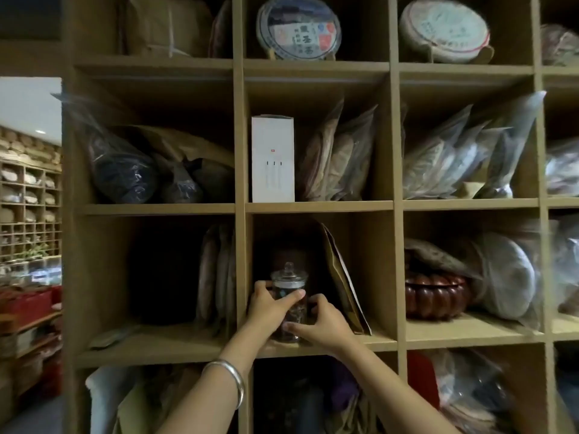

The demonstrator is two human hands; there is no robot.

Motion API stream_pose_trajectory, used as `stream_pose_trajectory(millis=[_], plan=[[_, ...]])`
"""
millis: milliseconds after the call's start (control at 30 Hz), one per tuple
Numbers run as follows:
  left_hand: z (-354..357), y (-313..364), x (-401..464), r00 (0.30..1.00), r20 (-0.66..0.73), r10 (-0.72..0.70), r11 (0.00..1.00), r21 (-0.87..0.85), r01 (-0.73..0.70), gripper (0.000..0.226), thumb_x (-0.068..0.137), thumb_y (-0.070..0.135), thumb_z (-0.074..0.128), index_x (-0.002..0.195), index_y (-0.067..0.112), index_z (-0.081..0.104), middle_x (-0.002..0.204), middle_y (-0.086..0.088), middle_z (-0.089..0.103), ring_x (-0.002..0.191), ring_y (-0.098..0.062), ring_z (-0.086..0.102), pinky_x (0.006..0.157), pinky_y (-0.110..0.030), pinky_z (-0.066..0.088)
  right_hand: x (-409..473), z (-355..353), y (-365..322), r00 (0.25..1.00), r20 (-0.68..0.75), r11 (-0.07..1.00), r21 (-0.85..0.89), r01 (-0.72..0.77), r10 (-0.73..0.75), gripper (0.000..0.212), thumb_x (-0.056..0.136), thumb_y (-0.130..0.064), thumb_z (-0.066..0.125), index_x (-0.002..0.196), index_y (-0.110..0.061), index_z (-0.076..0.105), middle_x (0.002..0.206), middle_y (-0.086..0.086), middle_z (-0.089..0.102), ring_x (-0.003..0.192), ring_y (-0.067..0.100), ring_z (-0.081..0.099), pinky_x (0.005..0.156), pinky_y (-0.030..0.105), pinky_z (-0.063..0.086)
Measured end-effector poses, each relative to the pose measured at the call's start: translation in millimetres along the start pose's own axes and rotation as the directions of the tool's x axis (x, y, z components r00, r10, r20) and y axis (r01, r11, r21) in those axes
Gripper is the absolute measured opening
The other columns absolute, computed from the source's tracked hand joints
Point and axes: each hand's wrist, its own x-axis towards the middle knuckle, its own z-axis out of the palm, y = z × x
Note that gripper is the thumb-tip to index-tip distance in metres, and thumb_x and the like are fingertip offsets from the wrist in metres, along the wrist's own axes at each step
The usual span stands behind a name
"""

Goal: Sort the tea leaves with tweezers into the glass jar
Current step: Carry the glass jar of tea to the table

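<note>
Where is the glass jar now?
The glass jar stands in the middle shelf compartment, held between the left hand and right hand, left of a leaning brown envelope.

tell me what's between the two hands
The glass jar, lid on, dark leaves inside; the left hand and right hand grip its sides in the head view.

A clear glass jar (pixel 289 303) with a knobbed glass lid stands upright on a wooden shelf, in the middle cubby, holding dark tea leaves (pixel 293 314) inside.

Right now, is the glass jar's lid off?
No, the glass jar wears its knobbed lid while the left hand and right hand hold it.
</note>
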Motion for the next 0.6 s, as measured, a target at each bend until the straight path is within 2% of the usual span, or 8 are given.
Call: stream_pose_trajectory(millis=[133,200,333,500,600], plan=[[-2,-4,8,0.999,0.045,0.003,0.999,-0.037,-0.001,0.069,0.071,0.043,0.085,0.124,0.022,0.046,0.112,0.005,0.058,0.1,-0.012,0.058,0.07,-0.018,0.044,9,15,8,0.999,0.01,0.997,0.067,-0.037,0.036,0.082,0.049,-0.072,0.072,0.112,-0.029,0.042,0.106,-0.011,0.057,0.093,0.005,0.058,0.078,0.025,0.054],[-4,-8,8,0.997,0.075,0.011,0.998,-0.066,-0.006,0.062,0.071,0.042,0.085,0.118,0.028,0.047,0.105,0.011,0.059,0.091,-0.003,0.058,0.062,-0.013,0.042,12,18,9,0.999,-0.001,0.995,0.088,-0.045,0.045,0.084,0.048,-0.073,0.07,0.114,-0.03,0.043,0.105,-0.013,0.058,0.093,0.006,0.059,0.079,0.029,0.056],[-6,-9,8,0.993,0.116,0.012,0.992,-0.126,0.002,0.059,0.069,0.043,0.086,0.111,0.035,0.044,0.108,0.009,0.06,0.092,-0.002,0.057,0.064,-0.017,0.044,11,17,11,1.0,0.014,0.995,0.098,-0.022,0.021,0.084,0.049,-0.075,0.069,0.118,-0.031,0.052,0.102,-0.015,0.061,0.094,0.005,0.059,0.082,0.033,0.055],[-5,-11,7,0.993,0.112,0.019,0.989,-0.147,-0.003,0.048,0.071,0.041,0.086,0.098,0.039,0.047,0.104,0.01,0.06,0.09,0.001,0.057,0.063,-0.015,0.043,8,13,8,1.0,0.027,0.994,0.113,-0.012,0.009,0.08,0.054,-0.07,0.072,0.119,-0.027,0.054,0.104,-0.011,0.064,0.095,0.008,0.06,0.083,0.035,0.055],[-2,-12,4,0.995,0.096,0.004,0.987,-0.162,0.012,0.051,0.071,0.04,0.086,0.108,0.036,0.051,0.108,0.008,0.063,0.093,-0.001,0.059,0.062,-0.015,0.044,9,15,8,1.0,0.014,0.993,0.114,-0.011,0.009,0.076,0.051,-0.073,0.07,0.113,-0.032,0.054,0.098,-0.014,0.063,0.09,0.004,0.06,0.08,0.034,0.056]])
